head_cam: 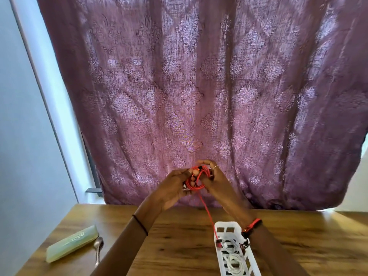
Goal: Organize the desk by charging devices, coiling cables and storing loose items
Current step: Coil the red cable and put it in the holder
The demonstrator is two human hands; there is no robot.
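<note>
Both hands are raised above the desk (179, 246), in front of a curtain (199, 86), and between them they hold a red cable (197, 181) wound into a small round coil of several thin, slightly braided-looking loops. The left hand (175, 189) has its fingers curled round the coil's left side, fingertips showing through the loops. The right hand (216, 180) pinches the coil's upper right edge with bent fingers, one of which wears a thin pale ring (215, 167). A loose tail of the cable drops straight from the coil, down and to the right, to a dark plug end lying at the rim of a basket (227, 223). The basket is long, narrow, white plastic with rectangular cut-outs in its walls; it sits on the desk under the right forearm. Inside it lie white cords (235, 262) in loose rounded loops. A red band (252, 225) circles the right wrist and a dark thread (140, 226) the left. The desk is brown wood with streaky, darker grain. Near its left edge lie a pale green, translucent, oblong case (73, 243) and, just beside it, a metal spoon (98, 250). The curtain is mauve, coarse-woven and embossed with diamond-shaped floral motifs, hanging in soft folds.
</note>
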